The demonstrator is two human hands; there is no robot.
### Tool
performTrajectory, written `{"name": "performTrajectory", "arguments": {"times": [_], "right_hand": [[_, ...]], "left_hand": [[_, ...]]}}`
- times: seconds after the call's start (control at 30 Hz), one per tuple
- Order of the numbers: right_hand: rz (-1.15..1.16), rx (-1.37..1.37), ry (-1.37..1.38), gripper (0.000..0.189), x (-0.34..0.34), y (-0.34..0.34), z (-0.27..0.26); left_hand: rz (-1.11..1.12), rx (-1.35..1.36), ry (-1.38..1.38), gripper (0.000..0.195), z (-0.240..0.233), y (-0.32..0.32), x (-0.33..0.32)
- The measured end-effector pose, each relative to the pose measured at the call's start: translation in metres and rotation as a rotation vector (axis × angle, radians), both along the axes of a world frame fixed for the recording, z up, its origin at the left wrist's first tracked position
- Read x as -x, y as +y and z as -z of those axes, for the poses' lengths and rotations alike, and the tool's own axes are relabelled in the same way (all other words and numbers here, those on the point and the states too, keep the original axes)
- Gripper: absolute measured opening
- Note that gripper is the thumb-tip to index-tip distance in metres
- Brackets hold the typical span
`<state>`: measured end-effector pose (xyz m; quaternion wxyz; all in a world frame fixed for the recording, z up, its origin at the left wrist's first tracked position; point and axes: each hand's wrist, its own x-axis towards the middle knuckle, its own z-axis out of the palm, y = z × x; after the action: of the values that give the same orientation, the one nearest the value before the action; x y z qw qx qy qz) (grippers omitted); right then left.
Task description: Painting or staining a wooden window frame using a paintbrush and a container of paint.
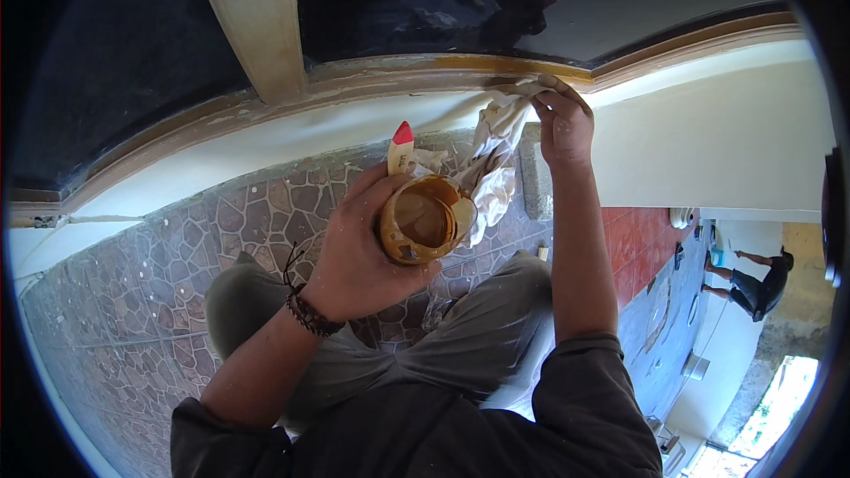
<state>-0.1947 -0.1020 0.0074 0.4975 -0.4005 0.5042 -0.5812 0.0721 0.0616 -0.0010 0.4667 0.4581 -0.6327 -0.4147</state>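
Observation:
My left hand [362,245] grips a cut-down plastic container [425,219], smeared with brown and holding a brown liquid. A wooden handle with a red tip [400,149] sticks up beside the container, between it and my left fingers; its other end is hidden. My right hand [564,113] pinches a stained white rag [501,126] against the lower rail of a wooden window frame [398,76]. The rag hangs down toward the floor. Along the rail near my right hand the wood looks wet and yellowish brown; farther left it is duller and patchy.
Dark glass panes [425,6] stand behind the frame, with a wooden upright [255,20] between them. Below runs a white wall, then a stone-patterned floor [179,245]. A concrete block [534,179] lies by the wall. At far right another person [757,282] stands near a wall.

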Motion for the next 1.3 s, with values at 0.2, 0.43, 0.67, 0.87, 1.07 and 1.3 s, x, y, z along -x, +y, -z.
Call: {"name": "performTrajectory", "arguments": {"times": [0.2, 0.43, 0.67, 0.87, 1.07, 1.3], "right_hand": [[0.112, 0.017, -0.238, 0.024, 0.001, -0.014, 0.023], [0.302, 0.100, -0.296, 0.022, -0.021, -0.013, 0.022], [0.265, 0.288, -0.152, 0.029, -0.035, -0.007, 0.013], [0.268, 0.144, -0.212, 0.027, -0.033, -0.017, 0.003], [0.147, -0.014, -0.247, 0.019, -0.010, -0.038, -0.002], [0.197, -0.107, -0.293, 0.011, -0.004, -0.046, -0.004]], "left_hand": [[0.014, -0.004, 0.056, 0.071, -0.002, -0.003, 0.005], [0.013, 0.010, 0.058, 0.071, 0.002, -0.005, 0.006], [-0.007, 0.020, 0.073, 0.070, 0.002, -0.005, 0.006], [0.005, 0.021, 0.063, 0.068, -0.002, -0.005, 0.003], [-0.004, 0.018, 0.068, 0.067, -0.002, -0.005, 0.003], [0.008, -0.003, 0.056, 0.069, -0.002, -0.006, 0.003]]}}
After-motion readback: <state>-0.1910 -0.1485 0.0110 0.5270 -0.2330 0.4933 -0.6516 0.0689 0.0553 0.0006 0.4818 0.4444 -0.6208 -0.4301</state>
